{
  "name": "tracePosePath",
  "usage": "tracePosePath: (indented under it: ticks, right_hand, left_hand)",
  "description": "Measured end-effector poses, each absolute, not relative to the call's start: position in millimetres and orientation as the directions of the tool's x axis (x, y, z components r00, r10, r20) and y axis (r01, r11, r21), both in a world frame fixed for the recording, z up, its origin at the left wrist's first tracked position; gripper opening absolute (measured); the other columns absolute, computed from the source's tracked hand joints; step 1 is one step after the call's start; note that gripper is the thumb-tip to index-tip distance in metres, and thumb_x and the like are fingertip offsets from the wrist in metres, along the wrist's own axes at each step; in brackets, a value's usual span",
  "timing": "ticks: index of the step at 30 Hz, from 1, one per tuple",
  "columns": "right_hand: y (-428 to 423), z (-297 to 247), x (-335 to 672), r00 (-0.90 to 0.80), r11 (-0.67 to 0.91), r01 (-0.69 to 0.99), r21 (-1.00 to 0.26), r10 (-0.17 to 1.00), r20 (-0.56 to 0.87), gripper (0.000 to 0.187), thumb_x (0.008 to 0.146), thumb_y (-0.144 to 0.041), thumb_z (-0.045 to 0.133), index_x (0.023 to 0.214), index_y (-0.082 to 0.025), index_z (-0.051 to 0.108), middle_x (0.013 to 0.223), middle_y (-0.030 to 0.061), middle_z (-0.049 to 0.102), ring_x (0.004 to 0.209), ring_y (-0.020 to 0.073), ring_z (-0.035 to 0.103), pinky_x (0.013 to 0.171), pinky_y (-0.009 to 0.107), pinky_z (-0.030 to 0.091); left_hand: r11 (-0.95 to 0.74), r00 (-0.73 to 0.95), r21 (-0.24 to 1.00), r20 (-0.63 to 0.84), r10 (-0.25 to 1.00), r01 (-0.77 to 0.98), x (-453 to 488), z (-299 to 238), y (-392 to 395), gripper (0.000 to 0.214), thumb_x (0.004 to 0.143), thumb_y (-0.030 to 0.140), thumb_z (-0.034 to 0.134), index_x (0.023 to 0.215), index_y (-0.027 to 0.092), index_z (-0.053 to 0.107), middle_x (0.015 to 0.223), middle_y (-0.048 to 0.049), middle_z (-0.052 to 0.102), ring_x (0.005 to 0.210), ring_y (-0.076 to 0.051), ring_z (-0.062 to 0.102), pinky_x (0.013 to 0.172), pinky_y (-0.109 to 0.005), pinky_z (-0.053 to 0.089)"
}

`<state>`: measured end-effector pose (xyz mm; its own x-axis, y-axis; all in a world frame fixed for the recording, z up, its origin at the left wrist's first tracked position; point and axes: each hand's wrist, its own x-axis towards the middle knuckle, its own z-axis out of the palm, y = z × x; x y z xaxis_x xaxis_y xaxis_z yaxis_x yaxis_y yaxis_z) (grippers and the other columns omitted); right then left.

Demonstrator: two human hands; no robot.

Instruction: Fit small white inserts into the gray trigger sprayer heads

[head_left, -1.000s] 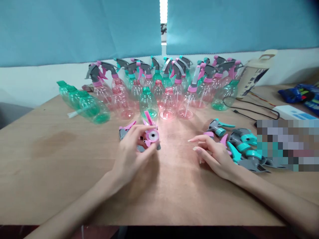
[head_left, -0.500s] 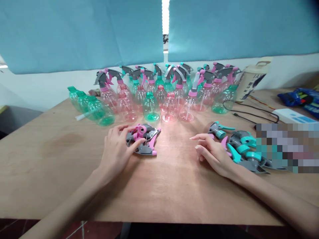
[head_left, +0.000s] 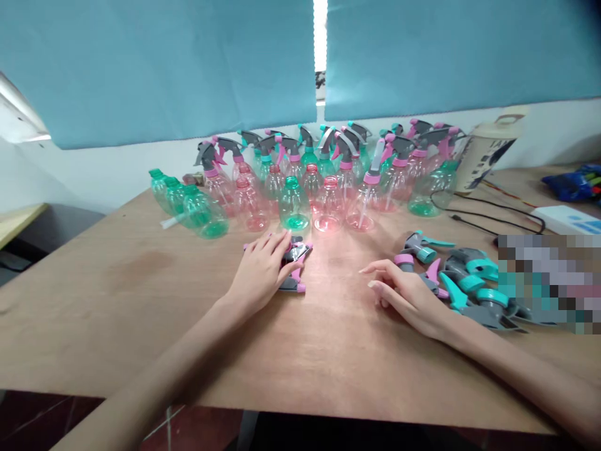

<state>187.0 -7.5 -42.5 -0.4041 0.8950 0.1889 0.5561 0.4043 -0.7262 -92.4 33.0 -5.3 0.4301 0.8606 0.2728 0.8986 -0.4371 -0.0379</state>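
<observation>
My left hand (head_left: 263,266) lies palm down over a small pile of grey and pink trigger spray heads (head_left: 297,266), covering most of it; its fingers are stretched out and grip nothing that I can see. My right hand (head_left: 399,289) rests on the table with the index finger extended and the others loosely curled, holding nothing. Close to its right lies a second pile of spray heads, mostly grey and turquoise (head_left: 471,282), with a grey and pink one (head_left: 404,262) just behind the hand.
Behind the hands stand several clear green (head_left: 294,203) and pink bottles (head_left: 328,210), many topped with spray heads. At the right are a cream tumbler (head_left: 488,150), a black cable (head_left: 493,219) and a white box (head_left: 570,219). The wooden table's (head_left: 141,326) front edge runs below my forearms.
My left hand has slid forward and right, from the side of the pink spray head pile to over it. My right hand is almost unmoved. The view has turned slightly left.
</observation>
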Motion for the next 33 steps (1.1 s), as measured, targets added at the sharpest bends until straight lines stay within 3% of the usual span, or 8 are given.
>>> tracePosePath:
  ticks: [5,12,16,23,28,33]
  right_hand:
    - [-7.1,-45.4,186.4,-0.438,0.387,0.571,-0.724,0.889,0.130,0.026,0.096,-0.042,0.035,0.104,-0.022,0.049,0.068,-0.0027,0.058,0.059,0.0133,0.059,0.058,0.027,0.043]
    - [-4.1,-48.1,184.0,-0.480,0.487,0.618,-0.617,0.855,0.195,0.026,0.095,-0.041,0.038,0.091,-0.021,0.055,0.077,0.0009,0.064,0.065,0.0147,0.058,0.058,0.028,0.044]
    - [0.4,-45.9,179.8,-0.519,0.573,0.629,-0.525,0.813,0.265,0.022,0.094,-0.036,0.042,0.092,-0.021,0.058,0.088,0.0033,0.065,0.076,0.0159,0.061,0.066,0.029,0.047]
    - [5.7,-31.5,184.4,-0.539,0.654,0.668,-0.355,0.754,0.374,0.019,0.093,-0.031,0.044,0.094,-0.020,0.060,0.091,0.0057,0.066,0.082,0.0187,0.063,0.071,0.032,0.050]
    - [-2.3,-17.8,223.3,-0.380,0.540,0.781,-0.314,0.809,0.448,0.023,0.092,-0.039,0.045,0.096,-0.023,0.060,0.094,0.0059,0.066,0.082,0.0214,0.064,0.070,0.034,0.051]
    - [-14.3,-19.8,273.2,-0.250,0.371,0.889,-0.269,0.885,0.393,0.035,0.090,-0.051,0.041,0.104,-0.024,0.059,0.111,0.0105,0.062,0.103,0.0303,0.059,0.085,0.045,0.049]
  left_hand:
    - [-0.413,0.450,-0.185,0.255,0.856,0.892,-83.1,0.1,32.0,0.054,0.094,0.047,0.040,0.133,0.010,0.043,0.133,-0.0120,0.053,0.117,-0.028,0.047,0.094,-0.041,0.035]
    - [-0.414,0.423,-0.085,0.206,0.883,0.906,-86.6,-4.6,46.1,0.048,0.094,0.046,0.040,0.127,0.013,0.050,0.130,-0.0128,0.055,0.115,-0.029,0.049,0.096,-0.044,0.033]
    - [-0.455,0.456,-0.047,0.181,0.872,0.889,-94.4,-10.6,44.8,0.043,0.094,0.045,0.042,0.122,0.016,0.055,0.131,-0.0093,0.054,0.117,-0.026,0.050,0.103,-0.043,0.029]
    - [-0.471,0.464,0.001,0.178,0.868,0.882,-104.5,-5.2,42.6,0.033,0.092,0.039,0.048,0.114,0.017,0.060,0.122,-0.0097,0.059,0.113,-0.025,0.051,0.098,-0.042,0.035]
    - [-0.525,0.504,0.011,0.266,0.822,0.851,-81.0,3.9,42.7,0.029,0.091,0.036,0.052,0.109,0.015,0.061,0.119,-0.0118,0.060,0.112,-0.028,0.052,0.092,-0.044,0.040]
    - [-0.750,0.686,0.154,0.319,0.654,0.643,-22.4,3.9,41.6,0.023,0.094,0.027,0.047,0.107,0.014,0.061,0.113,-0.0091,0.062,0.103,-0.021,0.056,0.088,-0.033,0.045]
